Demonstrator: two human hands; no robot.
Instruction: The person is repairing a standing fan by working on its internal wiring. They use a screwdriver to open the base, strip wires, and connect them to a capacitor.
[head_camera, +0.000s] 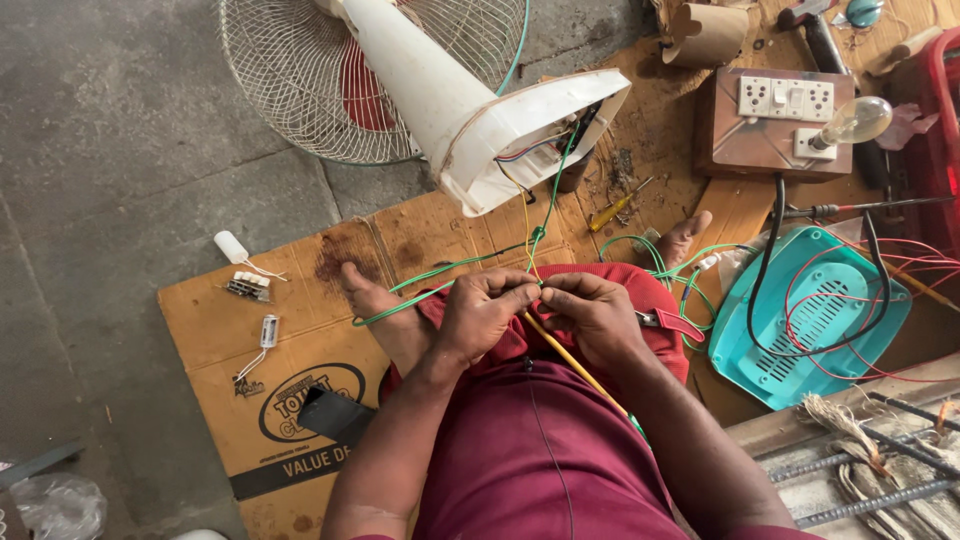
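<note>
My left hand (483, 312) and my right hand (592, 315) meet fingertip to fingertip over my lap, pinching thin wires between them. A green wire (440, 275) runs from my fingers left across the cardboard and up into the open white fan base (520, 135). A yellow wire (575, 365) slants down from my hands over my maroon trousers. The fan lies tipped over, its wire grille (300, 80) on the concrete floor. My bare feet rest on the cardboard to either side.
A wooden switch board (775, 120) with a bulb (855, 120) sits far right. A turquoise plastic cover (810, 315) with red and black wires lies right. A yellow screwdriver (615, 207), small white parts (250, 285), black tape (335, 413) and steel rods (870, 470) lie about.
</note>
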